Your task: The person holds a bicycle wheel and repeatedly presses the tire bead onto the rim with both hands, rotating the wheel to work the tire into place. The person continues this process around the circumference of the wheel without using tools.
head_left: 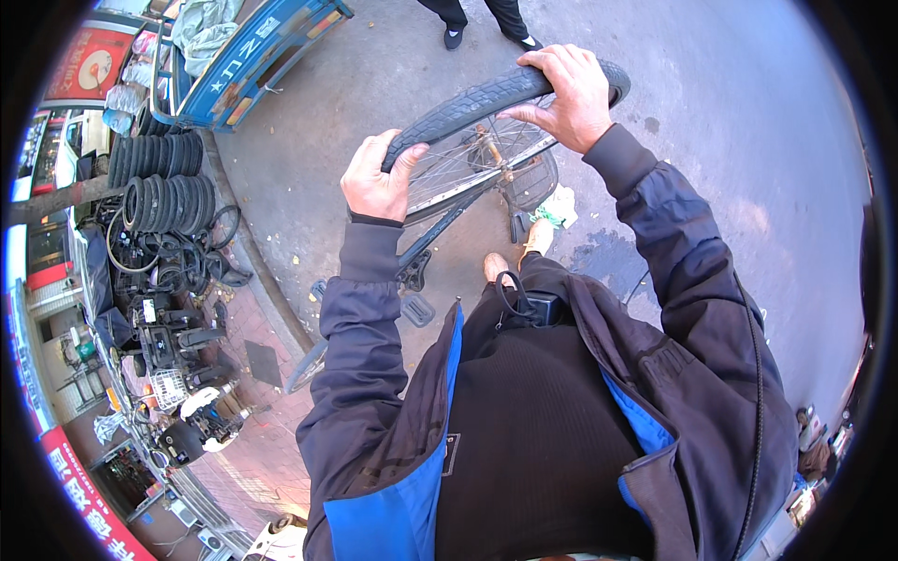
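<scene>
Black treaded rubber tyre point(477, 101) arcs along far side of silver spoked wheel point(468, 190), long axis near-left to far-right. L hand point(377, 178) clamped on tyre's left end, R hand point(568, 98) nr right end; hands apart, tyre betw. & just past R.

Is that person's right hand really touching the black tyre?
Touching. The head view shows the right hand gripping the black tyre, fingers over its far side, thumb on the near side.
</scene>
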A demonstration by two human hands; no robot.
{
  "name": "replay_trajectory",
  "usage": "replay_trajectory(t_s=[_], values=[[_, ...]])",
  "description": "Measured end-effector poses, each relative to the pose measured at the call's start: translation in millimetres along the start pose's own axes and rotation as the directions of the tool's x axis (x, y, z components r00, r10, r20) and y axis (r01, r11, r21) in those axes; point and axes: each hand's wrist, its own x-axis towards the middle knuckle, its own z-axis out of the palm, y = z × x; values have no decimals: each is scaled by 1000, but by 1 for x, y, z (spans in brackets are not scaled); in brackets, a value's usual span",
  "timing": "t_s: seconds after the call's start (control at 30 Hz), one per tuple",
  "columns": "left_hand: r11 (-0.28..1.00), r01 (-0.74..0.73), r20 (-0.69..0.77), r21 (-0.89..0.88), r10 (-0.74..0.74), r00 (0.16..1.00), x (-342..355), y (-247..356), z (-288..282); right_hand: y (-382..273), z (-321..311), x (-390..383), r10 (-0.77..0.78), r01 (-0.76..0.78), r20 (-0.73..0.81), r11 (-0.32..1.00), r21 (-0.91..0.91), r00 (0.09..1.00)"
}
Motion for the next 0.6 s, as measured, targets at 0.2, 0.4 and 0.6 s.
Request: replay_trajectory(t_s=[0.2,0.4,0.6], values=[[979,196,26,-57,-194,981,3,3,2,-1,-5,6,4,-3,-5,997,76,1000],[962,271,110,26,-273,956,8,2,-1,3,-12,16,134,-145,62,964,221,989],[913,407,316,39,-397,861,22,20,-21,5,-13,25,230,-278,186,912,300,955]])
